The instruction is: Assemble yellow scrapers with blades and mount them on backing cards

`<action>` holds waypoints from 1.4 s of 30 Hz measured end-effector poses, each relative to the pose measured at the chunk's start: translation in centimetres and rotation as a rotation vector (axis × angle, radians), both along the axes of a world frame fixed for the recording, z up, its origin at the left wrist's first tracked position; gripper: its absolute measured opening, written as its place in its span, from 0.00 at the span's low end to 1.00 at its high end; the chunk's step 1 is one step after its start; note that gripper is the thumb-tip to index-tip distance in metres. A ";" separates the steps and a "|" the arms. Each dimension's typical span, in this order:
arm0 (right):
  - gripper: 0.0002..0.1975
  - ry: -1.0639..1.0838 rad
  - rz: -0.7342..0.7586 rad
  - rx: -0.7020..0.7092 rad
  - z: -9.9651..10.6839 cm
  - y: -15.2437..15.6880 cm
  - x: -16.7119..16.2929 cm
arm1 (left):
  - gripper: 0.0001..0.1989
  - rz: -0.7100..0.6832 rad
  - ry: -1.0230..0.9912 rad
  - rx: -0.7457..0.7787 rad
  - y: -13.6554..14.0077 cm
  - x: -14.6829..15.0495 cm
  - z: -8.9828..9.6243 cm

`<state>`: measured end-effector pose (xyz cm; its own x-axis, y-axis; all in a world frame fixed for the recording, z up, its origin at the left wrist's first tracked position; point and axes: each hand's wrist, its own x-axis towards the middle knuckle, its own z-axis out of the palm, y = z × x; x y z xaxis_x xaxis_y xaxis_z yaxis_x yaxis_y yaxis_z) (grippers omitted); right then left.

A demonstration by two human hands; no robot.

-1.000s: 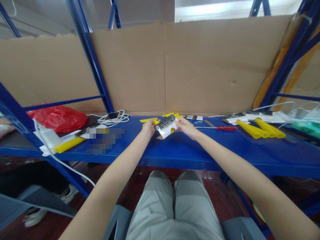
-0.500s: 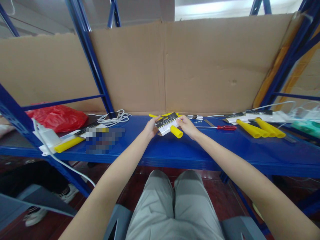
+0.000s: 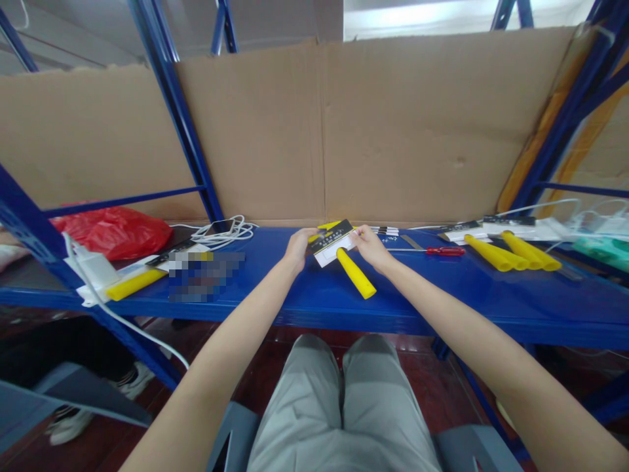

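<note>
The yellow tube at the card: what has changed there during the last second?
The yellow tube has slid out from under the card toward the person. The left hand and right hand still hold the card. The red screwdriver stayed put.

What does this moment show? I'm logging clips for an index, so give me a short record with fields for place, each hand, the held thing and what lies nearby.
place: blue shelf backed by cardboard
left hand: grips the card's left end
right hand: grips the card's right end
held: black and white card with a yellow handle sticking out toward the person
right of hands: red screwdriver, yellow handles
left of hands: white cable, red bag
</note>
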<state>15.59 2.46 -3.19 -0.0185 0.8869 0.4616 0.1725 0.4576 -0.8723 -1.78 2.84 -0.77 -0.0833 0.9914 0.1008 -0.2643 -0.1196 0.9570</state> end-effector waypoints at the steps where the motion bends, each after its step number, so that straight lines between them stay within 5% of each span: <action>1: 0.08 -0.005 -0.004 0.000 -0.1 0.2 0.1 | 0.04 0.009 0.038 0.017 0.0 -0.1 0.0; 16: 0.10 0.060 -0.170 -0.039 0.4 0.2 0.5 | 0.09 -0.325 0.215 0.115 -0.8 0.3 -0.7; 27: 0.07 0.194 0.005 -0.194 1.4 -1.4 0.3 | 0.10 -0.083 0.091 0.068 0.4 0.3 -0.9; 31: 0.05 0.009 0.003 -0.150 1.3 -1.8 0.1 | 0.10 -0.034 0.061 0.059 0.7 0.2 -1.2; 36: 0.18 -0.347 -0.203 0.151 1.3 -2.2 0.4 | 0.10 0.047 0.051 0.063 1.0 0.0 -1.3; 42: 0.23 -0.550 0.089 0.120 1.5 -3.1 0.5 | 0.10 0.016 0.062 0.043 0.9 -0.4 -1.2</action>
